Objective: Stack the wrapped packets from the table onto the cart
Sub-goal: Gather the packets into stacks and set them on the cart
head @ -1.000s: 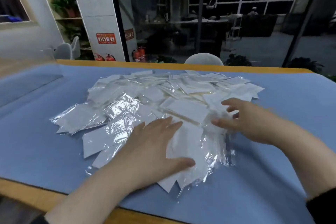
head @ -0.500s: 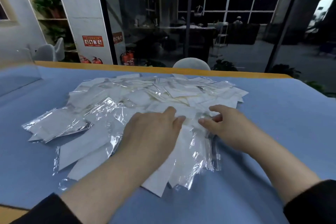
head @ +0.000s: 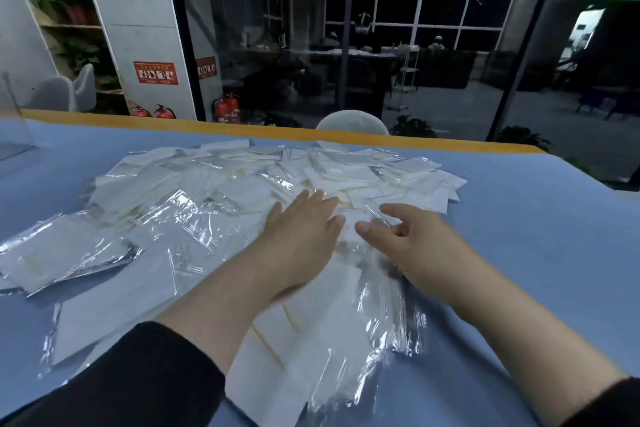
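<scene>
From where I sit, I judge this task barely begun: the whole heap of wrapped packets (head: 242,204) lies spread over the blue table (head: 540,253), and I see no cart anywhere in view, so I can't say whether anything has been stacked on it. Nothing is lifted clear of the surface. All the carrying is left to do, as far as this 1 view shows.

My left hand (head: 304,236) lies flat on the pile near its middle, fingers straight and together, pressing down on the packets and holding none. My right hand (head: 405,236) sits just beside it, palm down on the packets, thumb reaching toward the left hand and the fingers partly bent; whether they pinch a wrapper edge I cannot tell (the clear film there glares and blurs).

As for containers, there is none in sight: no bin, tray or cart, only the table bearing the loose heap. The packets overlap at all angles, white squares in crinkled clear wrap, with some shiny ones slid out toward the left edge and a fan of them trailing toward me between my forearms
</scene>
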Tool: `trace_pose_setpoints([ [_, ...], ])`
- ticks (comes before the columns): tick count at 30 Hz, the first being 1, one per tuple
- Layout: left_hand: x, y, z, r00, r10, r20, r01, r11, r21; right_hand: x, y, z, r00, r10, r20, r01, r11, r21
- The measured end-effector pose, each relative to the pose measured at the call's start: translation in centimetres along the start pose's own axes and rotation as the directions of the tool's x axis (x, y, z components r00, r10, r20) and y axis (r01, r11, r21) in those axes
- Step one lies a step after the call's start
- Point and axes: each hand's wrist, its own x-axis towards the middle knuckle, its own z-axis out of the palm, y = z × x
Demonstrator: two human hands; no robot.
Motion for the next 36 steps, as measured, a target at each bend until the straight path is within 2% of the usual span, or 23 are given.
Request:
trace_pose_setpoints([
  [2, -0.3, 0.2, 0.1, 0.999, 0.021, 0.040, -0.012, 0.980, -0.200, -0.1, -0.2, 0.7, 1.000, -0.012, 0.000, 0.012, 0.999, 0.042],
  [5, -0.8, 0.0, 0.2, 1.000, 0.002, 0.015, 0.006, 0.857, -0.516, -0.2, -0.2, 0.6, 1.000, -0.013, -0.027, 0.014, 0.998, 0.068],
  [8, -1.4, 0.4, -0.1, 0.999, 0.023, 0.034, 0.006, 0.752, -0.659, -0.1, -0.1, 0.5, 0.996, -0.036, -0.078, 0.041, 0.997, 0.066],
  [11, -1.7, 0.9, -0.4, 0.996, 0.043, -0.081, -0.086, 0.742, -0.665, -0.2, 0.0, 0.3, 0.991, -0.050, -0.128, 0.065, 0.990, 0.122],
  [13, -1.5, 0.6, -0.5, 0.962, -0.033, -0.273, -0.161, 0.737, -0.657, -0.3, 0.0, -0.2, 0.989, -0.047, -0.138, 0.072, 0.981, 0.181],
  [16, -1.3, -0.1, -1.1, 0.809, -0.157, -0.567, -0.298, 0.722, -0.625, -0.6, -0.5, -1.3, 0.973, -0.117, -0.198, 0.152, 0.974, 0.171],
  [18, -1.1, -0.5, -1.5, 0.738, -0.187, -0.649, -0.339, 0.728, -0.595, -0.7, -0.9, -2.0, 0.951, -0.209, -0.229, 0.242, 0.962, 0.129],
  [19, -1.1, -0.4, -1.7, 0.745, -0.207, -0.634, -0.336, 0.706, -0.624, -0.7, -1.1, -2.2, 0.942, -0.246, -0.228, 0.282, 0.948, 0.145],
  [22, -1.1, -0.2, -1.6, 0.826, -0.241, -0.510, -0.304, 0.571, -0.763, -1.4, -1.3, -2.6, 0.918, -0.357, -0.171, 0.388, 0.898, 0.208],
  [25, -1.3, 0.0, -1.6, 0.845, -0.230, -0.482, -0.313, 0.518, -0.796, -1.7, -1.3, -2.9, 0.902, -0.414, -0.124, 0.431, 0.882, 0.190],
  [27, -1.3, -0.1, -1.8, 0.855, -0.207, -0.476, -0.309, 0.534, -0.787, -1.5, -1.0, -3.0, 0.907, -0.405, -0.116, 0.418, 0.901, 0.118],
  [32, -1.3, 0.2, -0.9, 0.890, -0.053, -0.453, -0.277, 0.727, -0.629, -0.8, 0.3, -3.0, 0.938, -0.346, 0.007, 0.345, 0.933, -0.105],
  [36, -1.3, 0.3, -0.8, 0.892, 0.035, -0.451, -0.321, 0.750, -0.578, -0.7, 0.3, -3.2, 0.918, -0.396, -0.006, 0.388, 0.902, -0.189],
])
